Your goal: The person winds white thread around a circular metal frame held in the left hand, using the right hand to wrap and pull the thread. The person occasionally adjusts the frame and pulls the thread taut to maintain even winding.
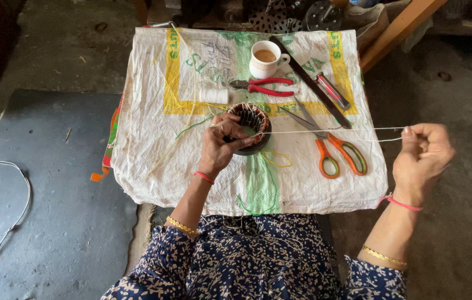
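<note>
My left hand (pixel 222 141) grips the rim of a round dark motor stator (pixel 251 123) wound with copper coils, resting on a white woven sack (pixel 158 161). A white thread (pixel 330 131) runs taut from the stator to the right. My right hand (pixel 423 153) pinches that thread out past the sack's right edge and pulls it straight. Green and yellow wires (pixel 272 166) trail from the stator toward me.
On the sack lie orange-handled scissors (pixel 333 150), red-handled pliers (pixel 266 86), a spool of white thread (pixel 213 95), a cup of tea (pixel 265 58), a long dark blade (pixel 311 83) and a small red tool (pixel 333 91). A white cable (pixel 8 216) loops on the floor at left.
</note>
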